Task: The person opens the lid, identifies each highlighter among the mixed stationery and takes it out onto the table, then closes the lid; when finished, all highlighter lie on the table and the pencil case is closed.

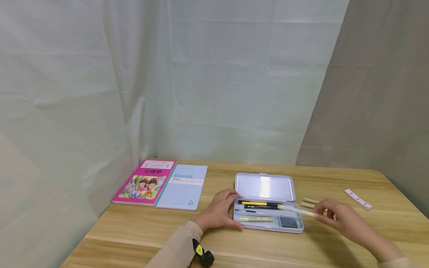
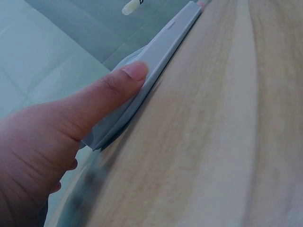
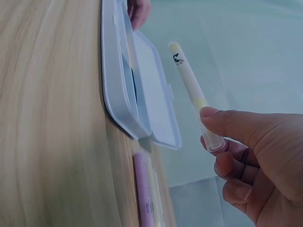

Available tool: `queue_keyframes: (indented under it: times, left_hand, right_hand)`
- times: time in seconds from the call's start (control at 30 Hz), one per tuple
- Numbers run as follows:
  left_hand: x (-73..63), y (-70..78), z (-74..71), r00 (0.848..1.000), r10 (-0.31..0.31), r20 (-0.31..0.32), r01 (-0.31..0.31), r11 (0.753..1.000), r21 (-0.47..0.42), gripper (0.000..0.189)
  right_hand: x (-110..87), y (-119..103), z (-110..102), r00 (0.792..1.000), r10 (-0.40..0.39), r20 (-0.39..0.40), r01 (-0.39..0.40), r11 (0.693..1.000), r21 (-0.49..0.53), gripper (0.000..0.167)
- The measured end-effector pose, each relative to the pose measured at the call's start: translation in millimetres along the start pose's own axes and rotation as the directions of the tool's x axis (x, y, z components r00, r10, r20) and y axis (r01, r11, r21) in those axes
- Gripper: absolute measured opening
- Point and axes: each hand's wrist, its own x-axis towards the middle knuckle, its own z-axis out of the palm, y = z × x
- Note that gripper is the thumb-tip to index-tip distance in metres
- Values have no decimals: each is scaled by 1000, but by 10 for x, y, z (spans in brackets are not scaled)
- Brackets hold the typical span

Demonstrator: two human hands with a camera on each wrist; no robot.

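Our right hand (image 1: 345,220) pinches a pale pen (image 1: 297,211) by its right end, its left part above the open pencil case (image 1: 253,187); our left hand (image 1: 217,210) grips the case's left end. We would do well to use a light pinch, hold the pen level and brace the case. It sits on a wooden table (image 1: 140,232); pale cloth (image 1: 234,93) hangs at the far side.

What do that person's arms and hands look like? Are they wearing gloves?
No gloves: the left hand and right hand are bare. The left sleeve is beige, with a black gadget bearing a yellow mark; the bit of right sleeve showing is beige too.
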Motion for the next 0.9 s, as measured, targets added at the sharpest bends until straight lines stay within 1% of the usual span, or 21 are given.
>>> queue_keyframes:
  times: [0.2,0.47,0.67,0.77,0.83,0.9]
  left_hand:
    - [0,-3,-1,1000,6,0,-6,1000,5,95]
    - [5,-6,-1,1000,4,8,-4,1000,-15,95]
    - [-2,3,-11,1000,-2,7,2,1000,-14,95]
    - [-5,6,-16,1000,-3,6,3,1000,-10,96]
    - [-7,6,-17,1000,-4,6,4,1000,-8,96]
    - [-7,7,-18,1000,-3,6,3,1000,-8,96]
  right_hand:
    - [-91,44,-39,999,35,-3,-35,999,25,23]
    - [-241,96,-95,996,90,-14,-89,996,26,23]
    - [-335,164,-111,990,142,19,-143,989,40,19]
    - [-381,198,-108,988,150,24,-151,988,32,17]
    - [-412,219,-102,989,145,11,-145,989,23,18]
    - [-441,238,-95,990,143,-3,-143,990,16,15]
